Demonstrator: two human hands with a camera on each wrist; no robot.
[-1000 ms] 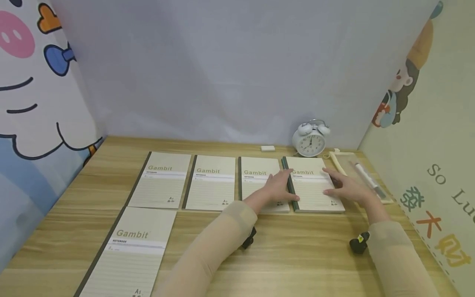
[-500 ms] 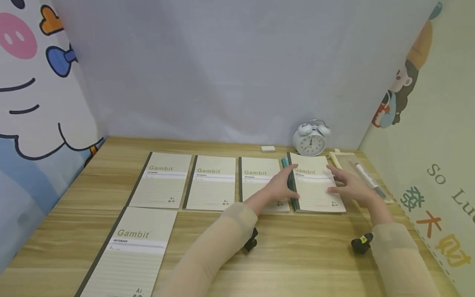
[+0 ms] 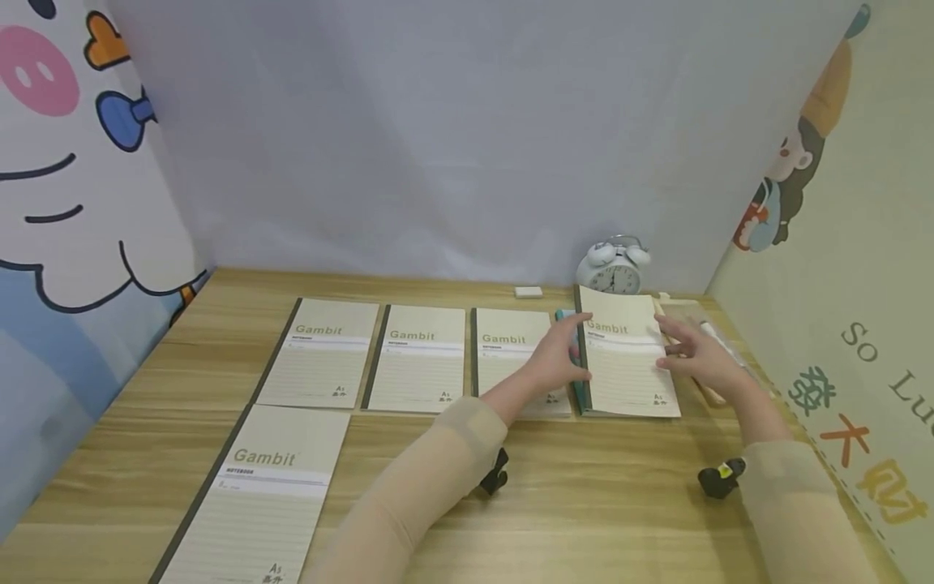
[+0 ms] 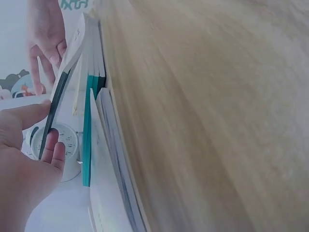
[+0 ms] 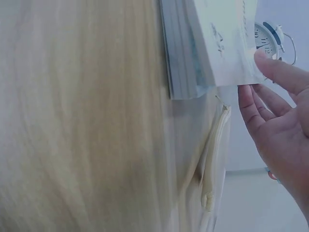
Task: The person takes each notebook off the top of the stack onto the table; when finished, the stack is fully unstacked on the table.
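Note:
A cream "Gambit" notebook (image 3: 629, 369) with a dark spine is tilted up at its far end in the head view, its near edge low over the stack. My left hand (image 3: 549, 361) pinches its spine edge between thumb and fingers, as the left wrist view also shows. On the opposite edge, my right hand (image 3: 702, 361) holds it with the thumb (image 5: 277, 72) on the cover and fingers beneath. Under it lie several notebooks with teal spines (image 4: 87, 140), mostly hidden by the raised one. Another Gambit notebook (image 3: 507, 324) lies flat beneath my left wrist.
Two more Gambit notebooks, one in the middle (image 3: 416, 365) and one at the left (image 3: 321, 357), continue the row. A further notebook (image 3: 255, 487) lies nearer. Behind stand a white alarm clock (image 3: 613, 272) and an eraser (image 3: 529, 292). A zip pouch (image 5: 207, 169) lies at the right.
Both hands have lifted the top notebook's far end off the stack and shifted it slightly right. More teal shows beneath, and the notebook now overlaps the clock's lower part.

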